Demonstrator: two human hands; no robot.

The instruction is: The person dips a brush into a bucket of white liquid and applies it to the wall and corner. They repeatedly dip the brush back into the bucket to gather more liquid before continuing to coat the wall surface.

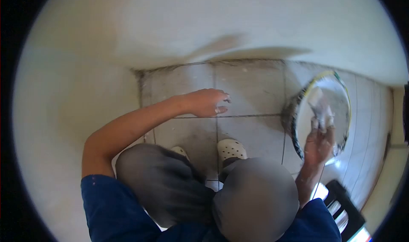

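Apparently, some pale material is being picked up or worked inside the bucket point(303, 123); this is judged only from the posture, because the motion itself cannot be confirmed. A whitish tool point(320, 108) is held by the right hand point(320, 145), with the fingers closed around its near end. The tool is seen within the outline of the bucket opening, but whether its tip is touching the contents cannot be told. Its exact kind also cannot be told, since its shape is blurred. White residue is seen on the fingers of both hands.

By the left hand point(205, 102), nothing is seen to be held. It is kept well apart from the bucket, above the floor tiles point(251, 86), with the thumb and the fingers moderately parted. The bucket is placed on the floor at the right side, near the wall point(264, 20). Between the hands and below them, pale shoes point(232, 149) are seen beside the bent knees.

For any lifting of the tool, a steady grip and a free path over the rim would be required, and loose material could be dropped on the tiles.
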